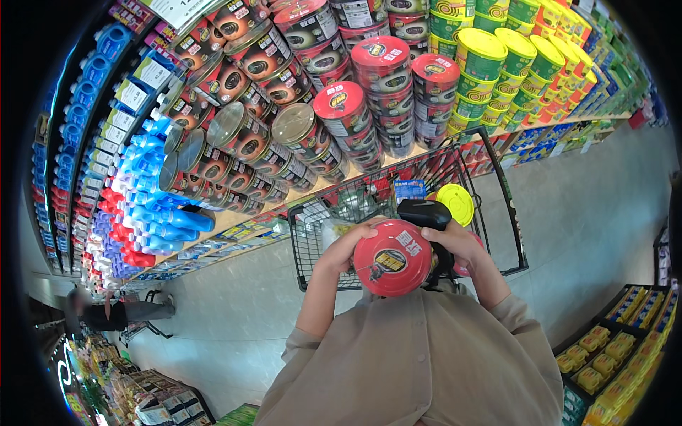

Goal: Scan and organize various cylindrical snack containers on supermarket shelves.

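Observation:
A round tub with a red lid point(393, 257) is held close to my chest. My left hand point(349, 242) grips its left side, the thumb by the lid's rim. My right hand point(450, 239) is at its upper right, the thumb near the rim; the other fingers are partly hidden by a black, rounded object point(424, 212). Just beyond is a black wire shopping cart point(309, 245). It holds a tub with a yellow lid point(455, 204), a blue packet point(409, 190) and a clear plastic bag point(335, 231). Another red-lidded item shows partly behind my right wrist.
Stacked red-lidded tubs point(341, 109), clear-lidded tubs point(240, 125) and yellow-lidded tubs point(482, 48) fill a wooden display shelf point(367, 165) beyond the cart. Blue bottles point(165, 221) stand at its left end. A person point(106, 315) with another cart is at the left. Yellow packs point(591, 338) are at lower right.

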A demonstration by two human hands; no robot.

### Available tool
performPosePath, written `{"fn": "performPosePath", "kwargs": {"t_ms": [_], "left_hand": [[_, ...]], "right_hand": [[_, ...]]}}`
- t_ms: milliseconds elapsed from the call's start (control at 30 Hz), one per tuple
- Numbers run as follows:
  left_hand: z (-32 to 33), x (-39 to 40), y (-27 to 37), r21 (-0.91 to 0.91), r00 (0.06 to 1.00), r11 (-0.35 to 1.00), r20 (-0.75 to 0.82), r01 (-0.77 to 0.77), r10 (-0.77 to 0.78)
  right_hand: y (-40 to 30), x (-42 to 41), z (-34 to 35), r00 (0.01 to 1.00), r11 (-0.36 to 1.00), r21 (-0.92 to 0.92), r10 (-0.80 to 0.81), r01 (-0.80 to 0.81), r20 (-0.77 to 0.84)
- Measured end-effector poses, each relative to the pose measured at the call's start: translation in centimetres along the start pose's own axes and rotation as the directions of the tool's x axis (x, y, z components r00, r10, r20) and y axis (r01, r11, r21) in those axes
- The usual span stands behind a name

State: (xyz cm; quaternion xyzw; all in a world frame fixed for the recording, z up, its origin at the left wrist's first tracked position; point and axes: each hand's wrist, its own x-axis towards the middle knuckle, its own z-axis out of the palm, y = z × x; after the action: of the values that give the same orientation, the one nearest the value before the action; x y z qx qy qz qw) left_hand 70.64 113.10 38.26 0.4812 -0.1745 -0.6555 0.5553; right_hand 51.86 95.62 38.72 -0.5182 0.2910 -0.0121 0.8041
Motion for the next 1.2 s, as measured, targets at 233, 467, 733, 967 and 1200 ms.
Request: {"fn": "performPosePath", "kwargs": {"t_ms": [233, 467, 733, 967, 1200], "left_hand": [[-0.2, 1.4, -1.1, 0.229, 0.992, 0.973, -0.128, 0.025, 0.005], [0.5, 0.8, -6.9, -0.201, 0.964, 0.971, -0.254, -0.128, 0.074], [3.8, 0.9, -9.5, -0.198, 0.870, 0.896, -0.394, -0.396, 0.297], [2.3, -0.6, -8.9, -0.240, 0.848, 0.857, -0.410, -0.456, 0.337], [-1.5, -2.7, -10.6, -0.331, 0.859, 0.851, -0.456, -0.408, 0.234]], "right_hand": [[0.1, -0.3, 0.6, 0.996, 0.990, 0.125, 0.073, -0.066, -0.057], [1.4, 0.3, 0.1, 0.962, 0.972, 0.186, -0.090, 0.141, -0.258], [3.5, 0.1, 1.3, 0.909, 0.965, 0.127, -0.166, 0.229, -0.383], [4.9, -0.7, 0.6, 0.884, 0.926, -0.093, -0.377, 0.366, -0.277], [5.9, -2.6, -0.4, 0.965, 0.907, -0.384, -0.233, 0.170, -0.123]]}}
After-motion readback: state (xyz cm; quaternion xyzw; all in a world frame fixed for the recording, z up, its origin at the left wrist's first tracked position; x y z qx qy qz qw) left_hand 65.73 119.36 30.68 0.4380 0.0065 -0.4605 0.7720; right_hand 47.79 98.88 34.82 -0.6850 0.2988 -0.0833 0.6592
